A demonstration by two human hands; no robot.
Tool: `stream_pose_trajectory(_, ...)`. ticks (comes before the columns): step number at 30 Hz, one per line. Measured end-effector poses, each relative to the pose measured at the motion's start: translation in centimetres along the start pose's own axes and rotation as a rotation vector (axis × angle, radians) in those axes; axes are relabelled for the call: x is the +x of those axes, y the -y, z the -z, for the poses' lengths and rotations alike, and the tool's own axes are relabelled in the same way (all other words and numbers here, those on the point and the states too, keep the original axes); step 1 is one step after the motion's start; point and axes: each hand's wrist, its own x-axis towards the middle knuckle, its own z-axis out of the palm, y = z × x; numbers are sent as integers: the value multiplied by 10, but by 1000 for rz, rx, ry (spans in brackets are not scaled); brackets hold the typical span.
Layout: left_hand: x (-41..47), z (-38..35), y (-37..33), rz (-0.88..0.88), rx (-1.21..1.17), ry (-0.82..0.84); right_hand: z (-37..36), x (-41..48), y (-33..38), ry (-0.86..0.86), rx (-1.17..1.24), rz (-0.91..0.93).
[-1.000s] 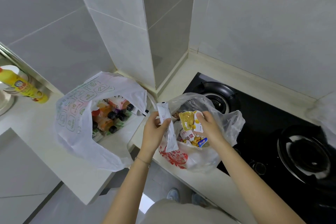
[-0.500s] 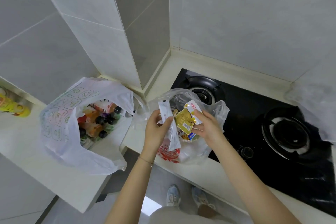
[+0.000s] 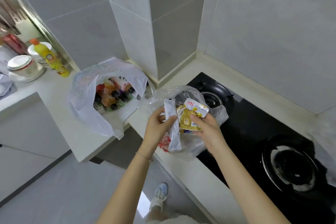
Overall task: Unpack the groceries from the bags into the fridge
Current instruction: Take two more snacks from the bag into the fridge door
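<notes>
My left hand (image 3: 157, 125) grips a long white packet (image 3: 172, 125) upright, just above the clear plastic bag (image 3: 183, 94) on the counter by the stove. My right hand (image 3: 207, 127) pinches yellow and white snack packets (image 3: 190, 116), lifted out over the same bag's mouth, right beside the white packet. More packets lie hidden under them in the bag. A second, white plastic bag (image 3: 85, 92) lies open to the left, holding several small orange drink bottles with dark caps (image 3: 112, 94). No fridge is in view.
A black two-burner gas stove (image 3: 254, 132) fills the counter to the right. Stacked white bowls (image 3: 23, 67) and a yellow bottle (image 3: 52, 58) stand at the far left. A tiled column (image 3: 152, 23) rises behind the bags. My shoe (image 3: 160, 194) shows on the grey floor below.
My right hand has lifted the yellow packets higher out of the clear bag and closer to the white packet. The camera has swung left, bringing the bowls and bottle into view.
</notes>
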Motion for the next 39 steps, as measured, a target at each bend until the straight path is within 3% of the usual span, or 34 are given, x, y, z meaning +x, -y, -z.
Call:
stream_pose_trajectory(7,-63,14,10,24,-65,-265,-7,-19,0,188,-77,-30)
stream_pose_trajectory(13,-123,51,9,43,-120,-573,-56,-42,-15,422,-141,-91)
stream_pose_trajectory(20,-216,87,10,44,-164,-811,-115,-92,-47,664,-263,-125)
stream_pose_trajectory(32,-420,131,33,15,-199,-1217,-207,-248,-117,1057,-403,-176)
stream_pose_trajectory(39,-566,127,50,-12,-245,-1422,-221,-374,-166,1261,-468,-194)
